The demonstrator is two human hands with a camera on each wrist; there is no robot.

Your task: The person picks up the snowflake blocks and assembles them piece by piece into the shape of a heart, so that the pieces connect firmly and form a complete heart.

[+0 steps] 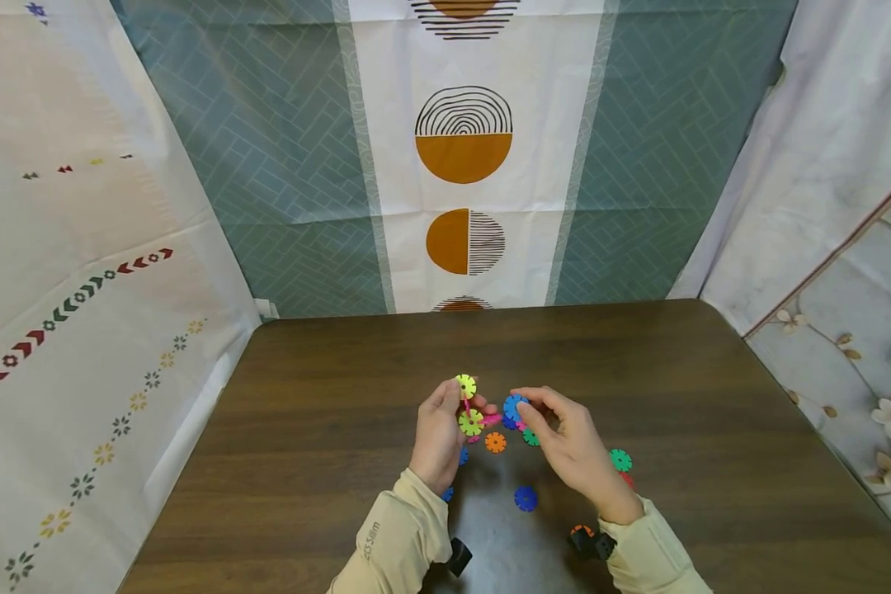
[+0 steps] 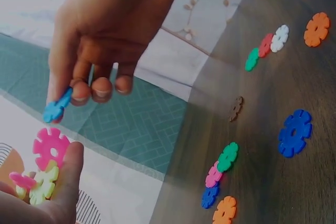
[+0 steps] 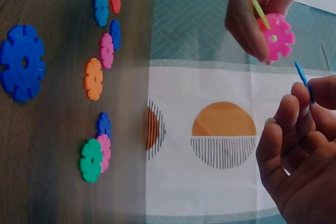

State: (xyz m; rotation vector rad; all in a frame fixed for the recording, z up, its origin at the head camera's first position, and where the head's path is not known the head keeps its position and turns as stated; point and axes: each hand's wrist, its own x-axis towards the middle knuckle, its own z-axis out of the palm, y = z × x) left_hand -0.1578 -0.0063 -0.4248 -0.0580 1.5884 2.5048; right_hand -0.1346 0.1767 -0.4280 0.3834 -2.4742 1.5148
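My left hand [image 1: 436, 437] holds a joined set of notched plastic discs. In it are yellow-green discs [image 1: 471, 422] and pink ones, with one pink disc [image 2: 51, 148] sticking out past the thumb in the left wrist view. Between thumb and fingertips, my right hand [image 1: 575, 454] pinches a light blue notched disc [image 1: 516, 407]. This blue disc is edge-on in the right wrist view [image 3: 303, 80], a small gap away from the pink disc [image 3: 278, 38]. Both hands are raised over the table; the left fingers partly hide the joined set.
Loose discs lie on the brown table [image 1: 327, 462]: a dark blue one [image 1: 525, 498], an orange one [image 1: 495, 443] and a green one [image 1: 620, 459] beside red. A green, pink and dark blue cluster [image 3: 92, 160] lies under the hands. Patterned cloths [image 1: 289, 165] hang around the table.
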